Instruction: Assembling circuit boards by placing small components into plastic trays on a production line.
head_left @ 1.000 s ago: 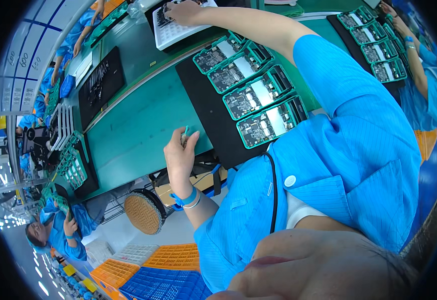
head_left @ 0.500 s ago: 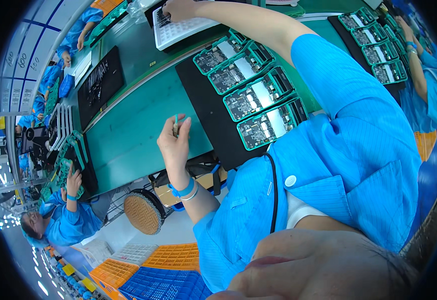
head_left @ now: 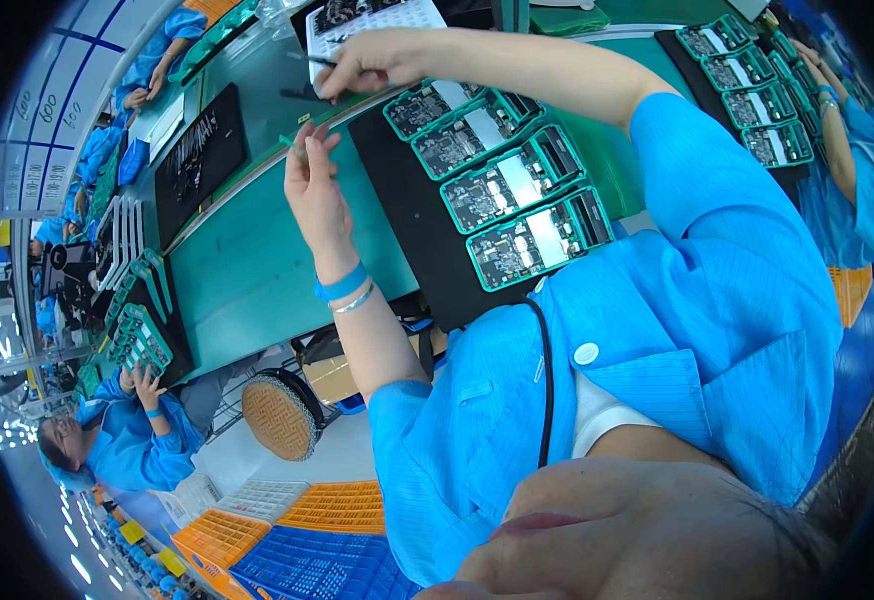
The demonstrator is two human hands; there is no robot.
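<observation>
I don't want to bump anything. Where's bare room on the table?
The biggest bare patch is green tabletop between the green frames at left and the black mat, partly beneath the left hand. The mat's left strip is bare too. It's crowded on the mat's right, with four circuit boards, and by the white tray.

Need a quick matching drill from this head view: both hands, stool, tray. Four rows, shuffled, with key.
Things:
1. Left hand
2. Stool
3. Right hand
4. Tray

Descriptions:
A. White, with black parts on it
B. Holding a dark piece
C. Blue wristband on its wrist
D. Round, tan woven top

Pairs: 1-C, 2-D, 3-B, 4-A
</observation>
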